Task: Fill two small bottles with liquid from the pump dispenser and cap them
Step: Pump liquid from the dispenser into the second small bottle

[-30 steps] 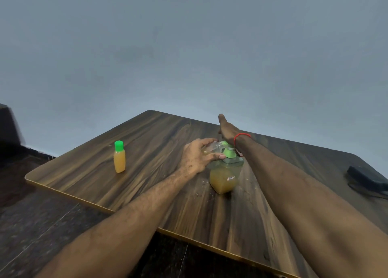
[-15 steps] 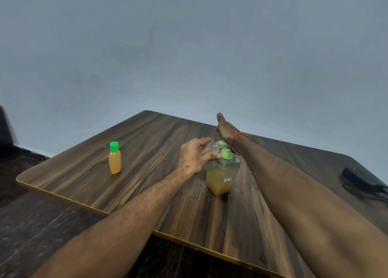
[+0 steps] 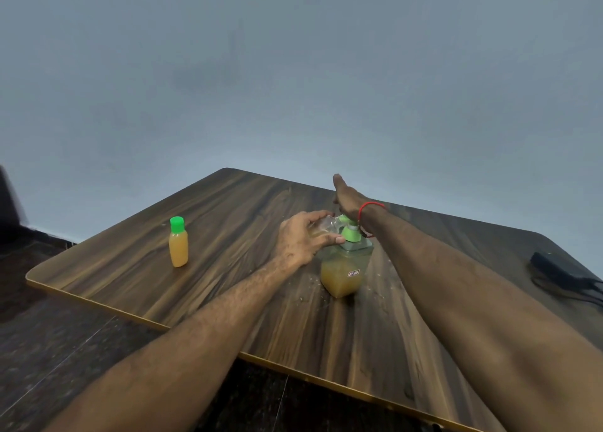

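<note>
Wood table (image 3: 228,288): left hand (image 3: 301,240) grips clear bottle (image 3: 323,227), half-hidden; right hand (image 3: 347,196) flat on pump (image 3: 350,232).

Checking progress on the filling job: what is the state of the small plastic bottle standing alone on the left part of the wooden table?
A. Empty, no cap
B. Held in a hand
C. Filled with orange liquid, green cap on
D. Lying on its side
C: the small plastic bottle stands upright on the wooden table, full of orange liquid, green cap on, no hand touching it.
</note>
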